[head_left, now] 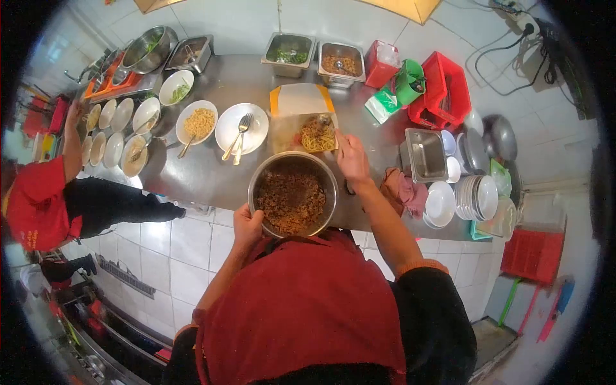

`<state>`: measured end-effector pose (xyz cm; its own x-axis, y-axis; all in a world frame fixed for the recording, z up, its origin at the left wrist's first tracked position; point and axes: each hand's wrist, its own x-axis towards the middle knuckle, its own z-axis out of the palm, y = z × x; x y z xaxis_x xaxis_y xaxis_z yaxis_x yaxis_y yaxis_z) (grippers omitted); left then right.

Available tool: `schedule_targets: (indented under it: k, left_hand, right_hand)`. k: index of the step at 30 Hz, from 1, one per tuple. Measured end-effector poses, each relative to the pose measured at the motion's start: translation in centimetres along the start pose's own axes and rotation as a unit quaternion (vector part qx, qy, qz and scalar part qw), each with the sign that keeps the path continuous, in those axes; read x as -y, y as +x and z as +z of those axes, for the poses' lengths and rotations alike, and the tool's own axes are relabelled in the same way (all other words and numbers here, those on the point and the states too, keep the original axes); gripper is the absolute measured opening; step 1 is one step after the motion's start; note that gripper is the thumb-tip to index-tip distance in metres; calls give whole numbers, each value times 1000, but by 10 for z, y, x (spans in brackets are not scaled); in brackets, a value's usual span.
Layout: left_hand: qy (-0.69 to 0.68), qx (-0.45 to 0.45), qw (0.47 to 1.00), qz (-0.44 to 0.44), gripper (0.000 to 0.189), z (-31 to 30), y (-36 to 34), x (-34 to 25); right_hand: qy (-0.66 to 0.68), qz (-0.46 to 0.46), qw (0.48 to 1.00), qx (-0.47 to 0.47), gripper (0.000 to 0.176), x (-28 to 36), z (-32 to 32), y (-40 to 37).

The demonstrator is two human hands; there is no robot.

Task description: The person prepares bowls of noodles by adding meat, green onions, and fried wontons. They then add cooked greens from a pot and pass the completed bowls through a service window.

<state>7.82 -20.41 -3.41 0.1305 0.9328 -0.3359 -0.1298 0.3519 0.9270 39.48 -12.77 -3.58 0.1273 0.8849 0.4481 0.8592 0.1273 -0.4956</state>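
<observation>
A large metal bowl [292,194] of dark brown minced food sits at the table's front edge, close to my body. My left hand [247,224] grips its left rim. Beyond the bowl, my right hand [352,157] is closed round the handle of a spoon [325,120], whose head is over the noodles [317,136]. The noodles, with some brown topping, lie on an open paper food wrapper [301,99] with orange edges. Left of the wrapper, a white plate [256,138] holds a fork and a spoon.
Several small bowls [113,150] line the left, where a person in red [38,199] stands. Metal trays [289,51] sit at the back. Red baskets [443,90], a pink cloth [404,191] and stacked plates [476,197] are on the right.
</observation>
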Motion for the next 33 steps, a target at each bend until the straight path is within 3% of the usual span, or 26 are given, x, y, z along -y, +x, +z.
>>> schedule_targets:
  k: [2,4,6,7,9,10,12,14,16,17,19,20,22,26,30,32,33]
  left_hand:
    - [-15,-27,1000,5,17,13,-9,-31]
    - [-33,-52,998,16,16,17,-6,-53]
    - [3,-62,998,0,17,9,0,-66]
    - [-54,-77,995,41,16,11,9,-66]
    - [-36,-66,996,38,16,-4,27,-79]
    - [-20,-48,998,22,16,-1,33,-101]
    - [-33,-75,996,41,13,9,51,-138]
    - [-100,-93,991,9,12,3,80,-165]
    - [-109,-100,989,27,13,-17,130,-171]
    - [-119,-111,986,45,14,-27,158,-171]
    - [-130,-127,981,63,14,-34,215,-173]
    - [-143,-146,975,84,14,-36,242,-174]
    - [-136,-183,969,97,15,-35,296,-176]
    - [-83,-270,956,82,16,-42,376,-164]
    - [-122,-265,954,73,17,-43,418,-139]
    - [-91,-263,955,99,17,-44,424,-118]
    - [-103,-252,957,100,17,-43,423,-113]
  right_hand:
    - [40,1,998,-47,36,30,-23,2]
    - [189,153,970,3,34,67,-54,5]
    - [247,117,958,82,29,89,-69,3]
    - [255,106,958,77,29,103,-72,10]
    - [119,-70,960,244,26,126,-75,26]
    - [122,-74,961,237,26,135,-70,37]
    - [-6,-149,972,181,24,153,-59,64]
    - [28,-131,980,144,26,168,-61,90]
    - [68,-161,985,-10,26,175,-61,113]
    - [65,-158,985,-12,26,169,-52,124]
    - [149,-89,985,-4,29,142,-21,144]
    - [145,-87,986,-5,29,125,-4,155]
    - [118,27,992,46,30,91,32,182]
    - [28,73,995,54,29,41,81,260]
    - [-21,126,981,142,28,17,122,324]
    - [-85,211,937,265,28,-12,159,340]
    - [-101,248,912,311,32,13,141,348]
